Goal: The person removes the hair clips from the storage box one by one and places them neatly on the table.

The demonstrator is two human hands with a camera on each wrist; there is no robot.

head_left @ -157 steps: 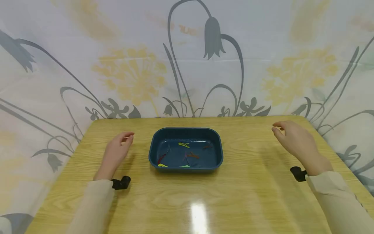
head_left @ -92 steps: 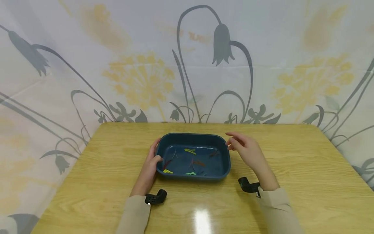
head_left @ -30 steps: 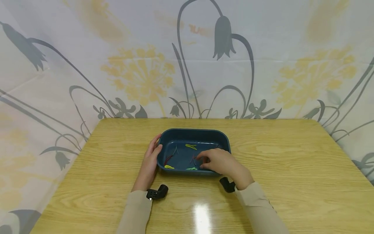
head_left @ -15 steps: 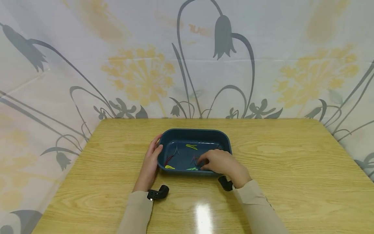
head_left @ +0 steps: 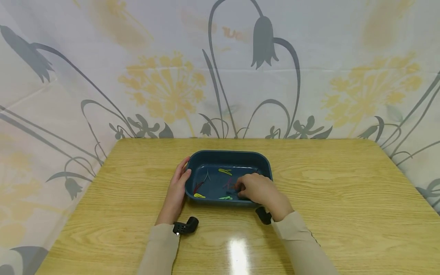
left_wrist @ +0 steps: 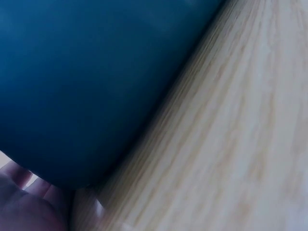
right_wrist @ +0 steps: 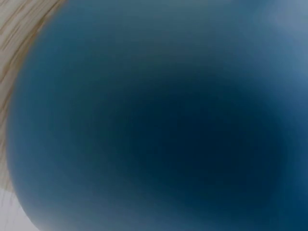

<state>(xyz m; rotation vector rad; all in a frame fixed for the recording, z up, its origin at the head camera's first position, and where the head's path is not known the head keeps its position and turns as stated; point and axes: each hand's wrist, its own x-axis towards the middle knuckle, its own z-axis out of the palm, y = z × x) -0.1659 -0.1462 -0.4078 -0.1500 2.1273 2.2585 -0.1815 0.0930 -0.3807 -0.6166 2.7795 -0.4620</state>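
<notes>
1. Head view: I read a dark blue tray (head_left: 229,202) standing on a wood-grain table (head_left: 337,191), long side facing the person.
2. Left hand (head_left: 177,185): I observe it gripping the tray's left end, thumb at the rim and fingers along the outer wall.
3. Right hand (head_left: 259,189): I observe it inside the tray, toward the right near corner. Thumb and fingers are drawn narrow and pinch a dark clip (head_left: 231,192), whose free end points left.
4. Clips near the right hand: a pink clip (head_left: 228,184) lies just left of the fingertips. An orange clip (head_left: 233,187) lies beside them, partly hidden by the hand. A green clip (head_left: 225,198) lies at the near wall.
5. Remaining clips, on the tray floor: I log a yellow clip (head_left: 225,172) toward the far side, a grey clip (head_left: 207,175) and a red clip (head_left: 198,187) at the left, and a lime clip (head_left: 199,195) in the left near corner.
6. Left wrist view: I see the tray wall meeting the table, with part of the left hand at lower left.
7. Right wrist view: blurred blue tray surface fills most of my feed; I cannot tell the pinch from it.
8. Background: a floral-print cloth (head_left: 309,88) stands behind the table.
</notes>
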